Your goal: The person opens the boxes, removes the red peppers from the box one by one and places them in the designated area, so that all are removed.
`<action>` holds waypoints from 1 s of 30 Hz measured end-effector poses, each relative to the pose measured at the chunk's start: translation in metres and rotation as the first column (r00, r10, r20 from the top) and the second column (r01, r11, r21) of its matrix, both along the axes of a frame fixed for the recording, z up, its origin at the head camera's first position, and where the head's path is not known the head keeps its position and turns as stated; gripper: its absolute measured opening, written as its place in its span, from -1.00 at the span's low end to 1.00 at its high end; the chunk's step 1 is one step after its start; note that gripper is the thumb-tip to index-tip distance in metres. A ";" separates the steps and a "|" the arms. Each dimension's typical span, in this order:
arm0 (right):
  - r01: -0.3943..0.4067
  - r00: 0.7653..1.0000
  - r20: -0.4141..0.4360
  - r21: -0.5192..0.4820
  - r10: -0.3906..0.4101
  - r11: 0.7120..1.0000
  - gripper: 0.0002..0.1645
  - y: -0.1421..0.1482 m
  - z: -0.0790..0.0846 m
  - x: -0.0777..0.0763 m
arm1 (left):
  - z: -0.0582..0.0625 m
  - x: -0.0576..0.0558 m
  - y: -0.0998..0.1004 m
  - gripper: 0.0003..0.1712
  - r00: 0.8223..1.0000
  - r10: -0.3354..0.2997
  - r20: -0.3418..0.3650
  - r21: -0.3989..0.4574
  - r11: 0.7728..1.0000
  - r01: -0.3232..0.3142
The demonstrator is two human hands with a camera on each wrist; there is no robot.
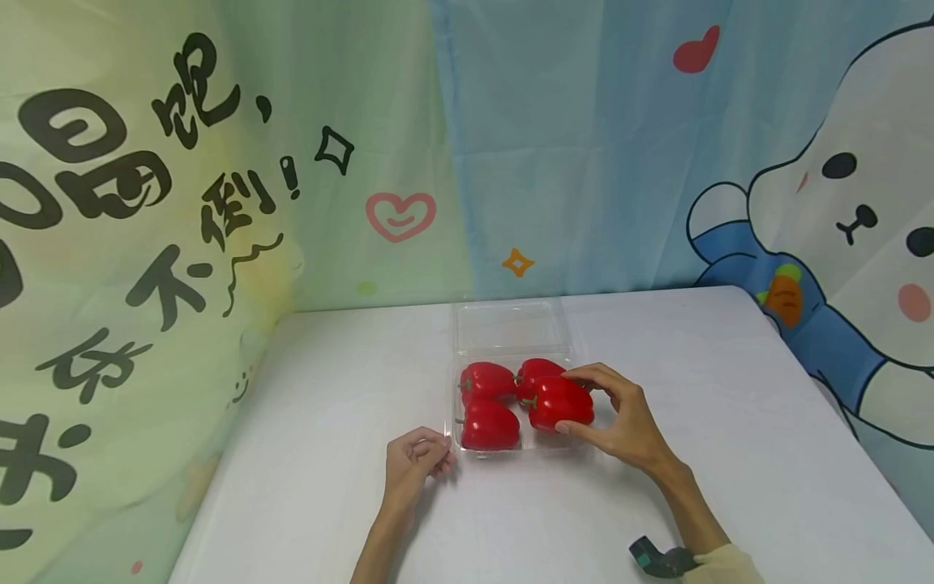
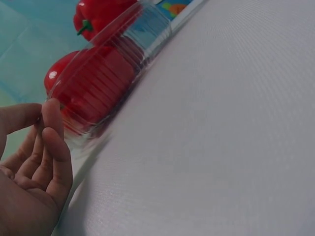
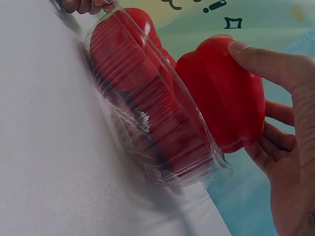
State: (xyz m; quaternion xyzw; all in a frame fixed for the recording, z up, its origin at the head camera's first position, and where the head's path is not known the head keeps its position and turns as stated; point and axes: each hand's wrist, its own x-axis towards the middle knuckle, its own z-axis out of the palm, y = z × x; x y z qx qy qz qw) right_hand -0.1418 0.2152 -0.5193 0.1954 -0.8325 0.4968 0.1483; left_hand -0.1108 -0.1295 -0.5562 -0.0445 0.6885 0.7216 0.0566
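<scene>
My right hand [image 1: 622, 414] holds a red bell pepper [image 1: 560, 403] between thumb and fingers over the front right part of a clear plastic clamshell box [image 1: 536, 442]. In the right wrist view, this pepper [image 3: 221, 93] is raised above the box's rim [image 3: 184, 96], its lower end close to the edge. Three more red bell peppers lie in the box: one at the back left [image 1: 486, 381], one at the front left [image 1: 490, 426] and one at the back right [image 1: 536, 371], partly hidden. With thumb and fingertips, my left hand [image 1: 417, 464] pinches the box's front left corner.
The box's clear lid [image 1: 511, 324] lies folded back toward the rear edge of the white table [image 1: 343, 389]. A printed curtain [image 1: 365, 105] hangs behind the table and along its sides. A dark wrist-worn device [image 1: 660, 560] sits on the right forearm.
</scene>
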 end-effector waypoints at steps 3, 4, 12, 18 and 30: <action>0.008 1.000 -0.002 -0.002 -0.008 1.000 -0.14 0.000 0.001 -0.001 | 0.001 -0.001 0.001 -0.85 1.000 0.004 0.006 -0.011 1.000 -0.004; 0.010 1.000 -0.001 -0.003 -0.010 1.000 -0.14 0.000 0.001 -0.001 | 0.001 -0.001 0.001 -0.85 1.000 0.007 0.007 -0.015 1.000 -0.007; 0.024 0.999 -0.025 -0.026 -0.024 0.999 -0.15 0.001 0.003 0.001 | 0.002 0.000 0.001 -0.83 1.000 0.006 0.010 -0.025 1.000 -0.006; 0.035 0.999 -0.032 -0.041 -0.037 0.999 -0.15 0.003 0.005 0.001 | 0.000 0.001 0.001 -0.84 1.000 -0.004 0.008 -0.040 0.999 0.004; 0.095 0.994 -0.056 -0.055 -0.098 0.994 -0.14 0.011 0.010 -0.002 | -0.003 0.001 0.001 -0.86 1.000 0.005 0.010 -0.007 1.000 -0.004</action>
